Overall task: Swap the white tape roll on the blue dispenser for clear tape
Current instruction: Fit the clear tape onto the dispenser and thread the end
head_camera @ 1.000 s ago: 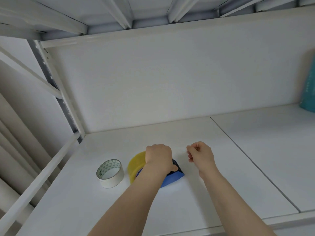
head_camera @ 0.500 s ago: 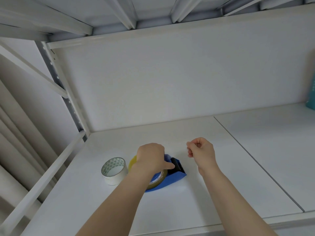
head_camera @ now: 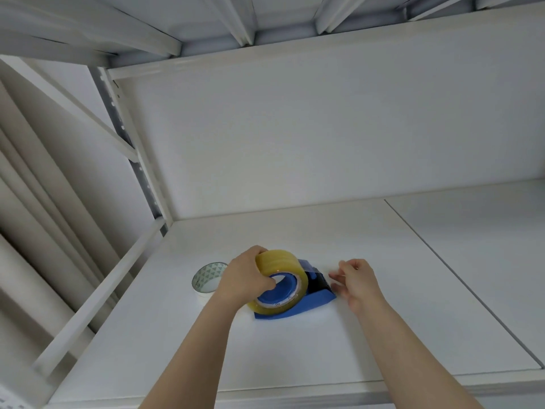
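**Clear roll seated on dispenser, left hand gripping**

- Left hand point(head_camera: 244, 278): curled round the clear tape roll point(head_camera: 283, 262), fingers over the far top edge, thumb tucked into the core against the blue hub point(head_camera: 277, 292).
- Clear tape roll: yellowish, upright on edge, mounted on the blue dispenser point(head_camera: 315, 299), open face turned toward the camera.
- Blue dispenser: flat on the white shelf point(head_camera: 295, 349), near the front middle, dark cutter end point(head_camera: 320, 280) pointing right.
- Right hand point(head_camera: 358, 283): just beside the cutter end, apart from the dispenser body. Fingers point(head_camera: 334, 276) loosely bent toward the cutter and blurred; cannot tell whether pinching a tape end or holding nothing.
- White tape roll point(head_camera: 206, 278): lying flat on the shelf just left of the left hand, right edge hidden behind it, triangle print showing inside the core.
- Shelf seam point(head_camera: 442, 276): well right of both hands.
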